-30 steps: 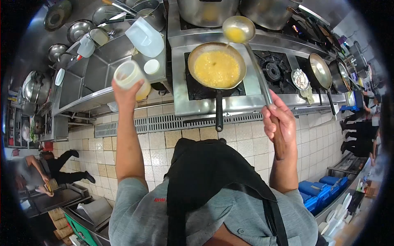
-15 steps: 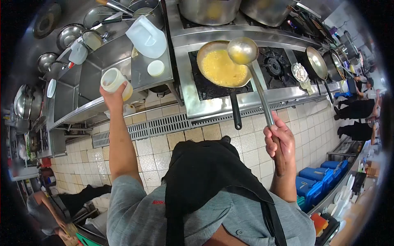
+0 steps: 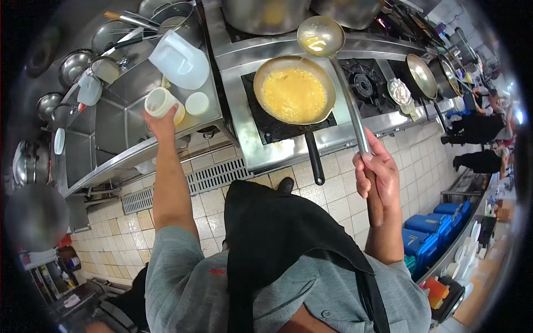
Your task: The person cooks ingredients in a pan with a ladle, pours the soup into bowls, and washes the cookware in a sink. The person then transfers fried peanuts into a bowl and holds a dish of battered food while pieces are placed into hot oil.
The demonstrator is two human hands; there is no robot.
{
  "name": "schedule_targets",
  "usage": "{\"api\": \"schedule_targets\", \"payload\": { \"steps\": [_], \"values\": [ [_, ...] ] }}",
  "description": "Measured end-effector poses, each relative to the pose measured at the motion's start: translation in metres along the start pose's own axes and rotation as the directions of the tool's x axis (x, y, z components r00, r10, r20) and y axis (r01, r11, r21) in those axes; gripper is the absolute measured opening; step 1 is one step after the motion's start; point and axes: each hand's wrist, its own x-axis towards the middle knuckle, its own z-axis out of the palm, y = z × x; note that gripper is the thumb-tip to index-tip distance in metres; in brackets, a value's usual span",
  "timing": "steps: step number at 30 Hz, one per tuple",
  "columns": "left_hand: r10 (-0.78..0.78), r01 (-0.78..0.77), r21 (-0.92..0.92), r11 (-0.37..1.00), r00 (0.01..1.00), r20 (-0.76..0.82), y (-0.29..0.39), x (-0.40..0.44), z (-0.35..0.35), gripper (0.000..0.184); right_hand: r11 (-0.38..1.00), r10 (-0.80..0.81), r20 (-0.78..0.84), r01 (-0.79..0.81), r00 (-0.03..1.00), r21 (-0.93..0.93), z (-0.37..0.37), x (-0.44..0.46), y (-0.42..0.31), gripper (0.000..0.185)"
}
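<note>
My left hand is closed around a translucent plastic tub, tilted, with some yellow in its lower part. It is at the steel counter beside a round white lid; whether the tub touches the counter I cannot tell. My right hand grips the handle of a long steel ladle. The ladle's bowl, wet with yellow liquid, hangs beyond the right rim of a frying pan. Yellow liquid like beaten egg spreads over the pan's bottom. The pan sits on a burner, its black handle toward me.
A large translucent jug lies on the counter by the steel sink. Big stockpots stand behind the pan. To the right are a bare burner, a small foil-lined dish and another pan. Co-workers stand far right.
My left hand has brought the tub right, closer to the lid. The ladle's bowl has moved up and away from over the pan. The view has shifted slightly.
</note>
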Motion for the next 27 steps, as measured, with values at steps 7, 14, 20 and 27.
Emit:
{"api": "schedule_targets", "payload": {
  "steps": [7, 14, 20, 27],
  "values": [
    [-0.018, 0.039, -0.198, 0.979, 0.995, 0.103, -0.031, 0.004, 0.021, 0.087, 0.993, -0.005, -0.165, -0.014, 0.986, -0.115, 0.019, -0.042, 0.012, 0.059],
    [0.077, -0.073, -0.026, 0.997, 0.952, 0.295, -0.035, -0.081, 0.008, 0.053, 0.996, -0.084, -0.233, 0.082, 0.969, -0.016, 0.065, -0.025, 0.056, 0.059],
    [0.369, -0.535, 0.057, 0.843, 0.651, 0.664, -0.002, -0.047, 0.052, 0.051, 0.926, -0.229, -0.295, 0.114, 0.928, -0.36, 0.091, -0.032, 0.09, 0.064],
    [-0.086, -0.669, 0.446, 0.595, 0.499, 0.862, 0.032, -0.011, 0.089, 0.054, 0.865, -0.259, -0.378, 0.04, 0.889, -0.5, 0.103, -0.036, 0.126, 0.065]
  ]
}}
